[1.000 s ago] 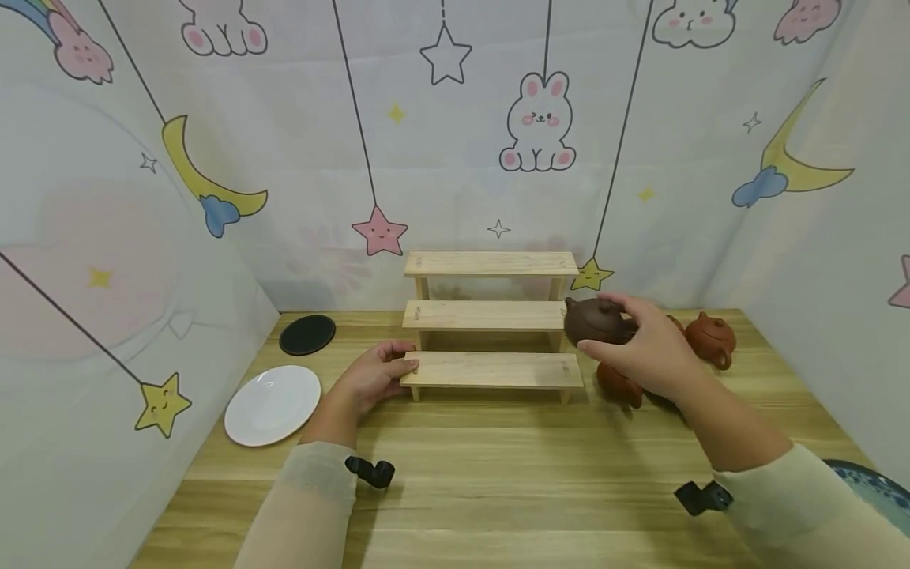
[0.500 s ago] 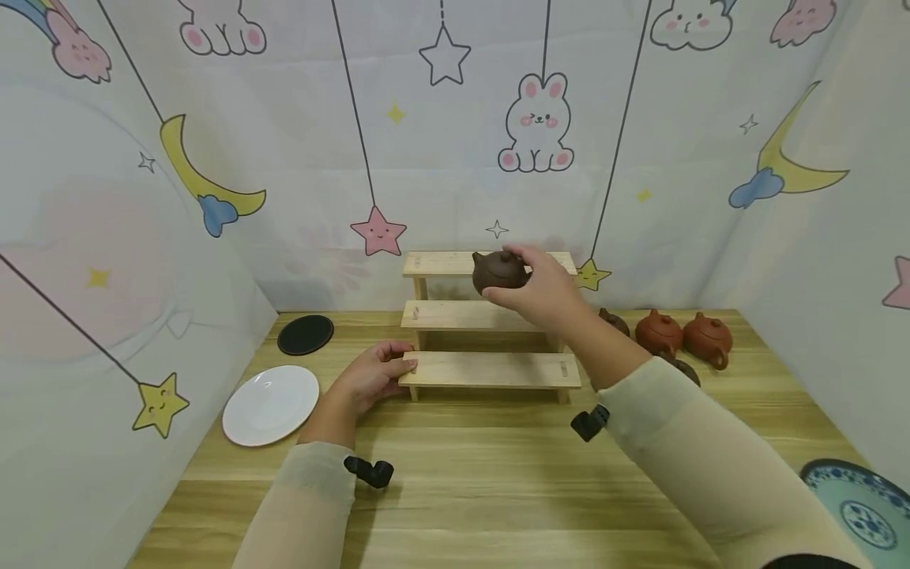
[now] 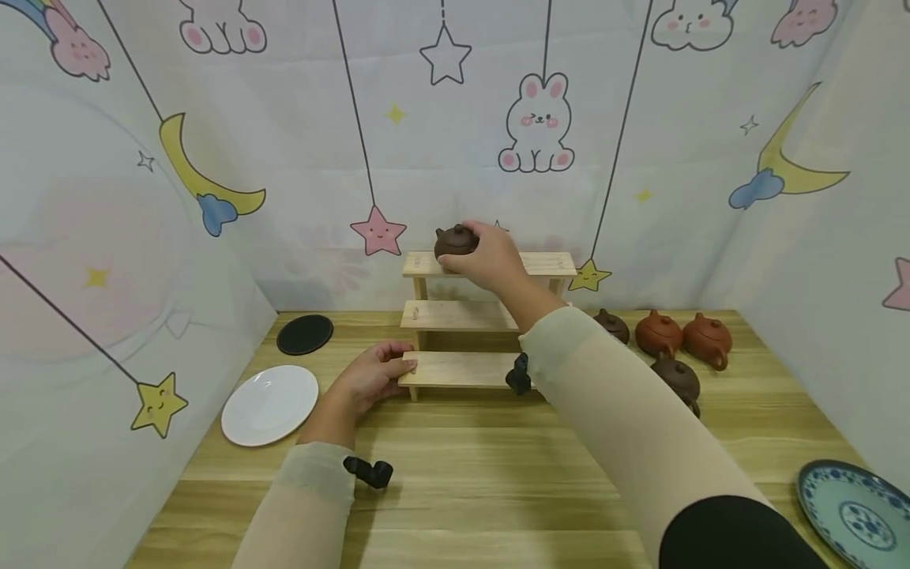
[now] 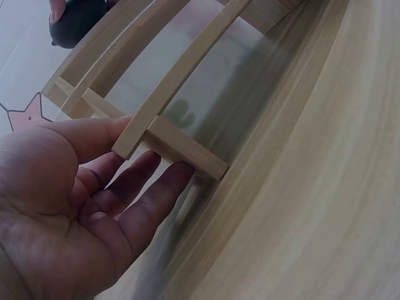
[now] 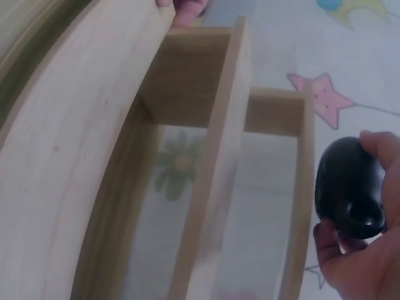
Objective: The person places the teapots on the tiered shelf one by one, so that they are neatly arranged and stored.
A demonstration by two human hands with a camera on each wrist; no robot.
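A three-step wooden display stand (image 3: 462, 314) stands on the table near the back wall. My left hand (image 3: 373, 375) grips the left end of its lowest step, thumb on top and fingers curled beneath, as the left wrist view shows. My right hand (image 3: 492, 257) holds a dark brown teapot (image 3: 455, 243) by its side at the left part of the top step. The pot is upright with its spout to the left. In the right wrist view the teapot (image 5: 351, 187) appears almost black, right beside the top board, thumb and fingers around it.
Dark brown teapots (image 3: 678, 378) and reddish-brown teapots (image 3: 659, 332) stand at the right back. A white plate (image 3: 270, 405) and a black oval disc (image 3: 305, 335) lie on the left. A blue-patterned plate (image 3: 853, 506) lies at the right front. A printed cloth (image 3: 455, 142) hangs behind.
My right hand has carried the dark brown teapot leftward and up from beside the right of the stand to the top step. My left hand has stayed on the lowest step.
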